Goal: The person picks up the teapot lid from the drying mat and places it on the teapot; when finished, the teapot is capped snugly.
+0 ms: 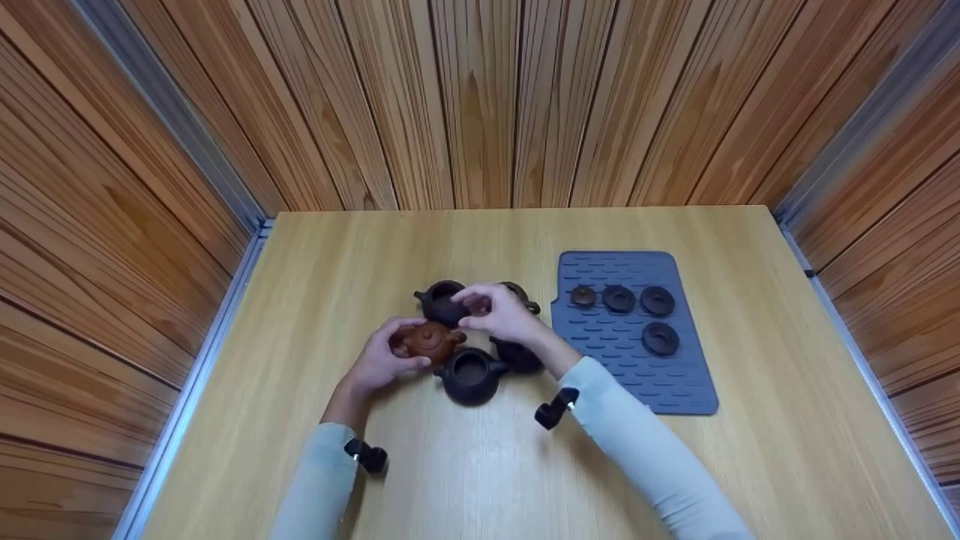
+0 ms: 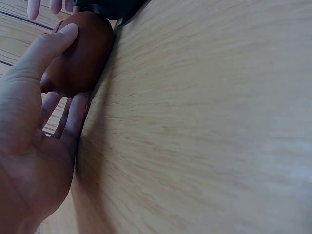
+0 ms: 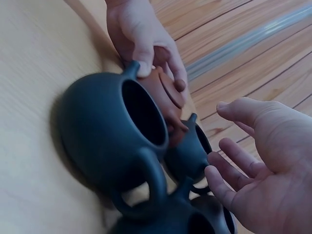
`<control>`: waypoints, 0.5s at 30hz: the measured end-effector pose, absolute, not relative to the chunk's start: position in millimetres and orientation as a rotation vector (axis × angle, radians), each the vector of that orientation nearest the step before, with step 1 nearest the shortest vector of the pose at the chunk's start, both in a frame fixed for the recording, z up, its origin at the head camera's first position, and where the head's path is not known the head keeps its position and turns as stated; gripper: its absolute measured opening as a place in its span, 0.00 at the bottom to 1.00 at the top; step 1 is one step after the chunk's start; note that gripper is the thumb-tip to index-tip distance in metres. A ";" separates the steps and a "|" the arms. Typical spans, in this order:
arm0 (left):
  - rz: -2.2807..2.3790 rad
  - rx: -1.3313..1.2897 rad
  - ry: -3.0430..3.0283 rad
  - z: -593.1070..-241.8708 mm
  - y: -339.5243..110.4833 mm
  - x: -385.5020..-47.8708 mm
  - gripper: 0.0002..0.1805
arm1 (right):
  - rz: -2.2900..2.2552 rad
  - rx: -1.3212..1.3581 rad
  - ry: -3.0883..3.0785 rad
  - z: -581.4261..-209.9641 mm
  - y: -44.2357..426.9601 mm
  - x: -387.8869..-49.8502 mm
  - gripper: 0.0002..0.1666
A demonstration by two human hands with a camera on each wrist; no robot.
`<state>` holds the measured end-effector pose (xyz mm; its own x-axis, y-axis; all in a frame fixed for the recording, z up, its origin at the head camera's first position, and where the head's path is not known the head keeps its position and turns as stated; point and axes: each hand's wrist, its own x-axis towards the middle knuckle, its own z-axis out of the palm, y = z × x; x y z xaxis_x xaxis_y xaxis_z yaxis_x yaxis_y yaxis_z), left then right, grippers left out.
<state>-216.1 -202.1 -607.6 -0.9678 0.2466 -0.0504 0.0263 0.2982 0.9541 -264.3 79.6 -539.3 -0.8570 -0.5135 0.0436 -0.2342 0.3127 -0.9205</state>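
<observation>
A reddish-brown clay teapot (image 1: 433,342) with its lid on stands on the table. My left hand (image 1: 375,361) grips it from the left; the left wrist view shows the thumb (image 2: 58,41) against its body (image 2: 85,53) and the fingers round the other side. My right hand (image 1: 501,311) hovers over the group with fingers loosely bent and nothing in them. Around the brown teapot stand several dark, lidless teapots: one in front (image 1: 470,381), one behind (image 1: 441,301), others partly hidden under my right hand and wrist. In the right wrist view the front dark teapot (image 3: 97,126) shows large.
A grey ribbed mat (image 1: 615,382) lies to the right. On it are a small brown lid (image 1: 583,296) and several dark round lids, one of them (image 1: 661,339) in a nearer row. Wooden plank walls (image 1: 480,105) enclose the table's back and sides.
</observation>
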 end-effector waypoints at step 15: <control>1.762 0.222 2.354 -608.4 -200.6 -215.4 0.38 | -1.652 -0.503 2.409 -528.3 141.9 -276.8 0.24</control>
